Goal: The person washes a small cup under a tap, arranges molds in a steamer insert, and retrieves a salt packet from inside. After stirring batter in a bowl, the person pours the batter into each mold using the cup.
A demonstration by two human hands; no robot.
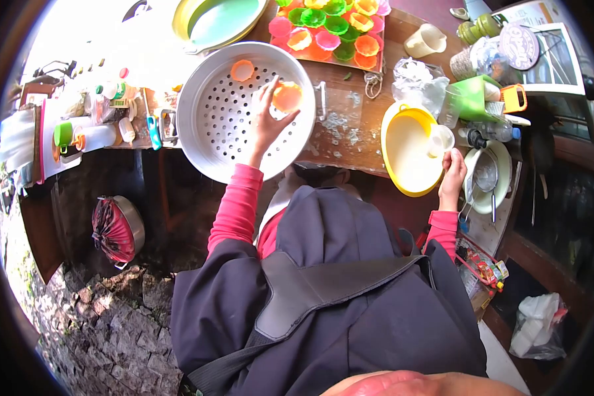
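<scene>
Over the large perforated metal steamer pan (211, 135), my left hand (265, 125) has its thumb and fingers spread around an orange cup mould (287, 98); whether the fingertips touch it is hard to tell. Another orange mould (242, 70) lies on the holed plate, nearer the pan's far edge. My right hand (453, 173) is at the right rim of a yellow bowl (391, 158) of pale liquid, its fingers closed at a small translucent cup (440, 140) over the bowl's right side.
Behind the pan are a tray of colourful moulds (330, 28) and a yellow-rimmed basin (226, 23). A beige cup (425, 41), plastic bags (419, 84) and a green container (472, 98) stand to the right. A strainer lies in a pale bowl (501, 168). Bottles (99, 136) are at left.
</scene>
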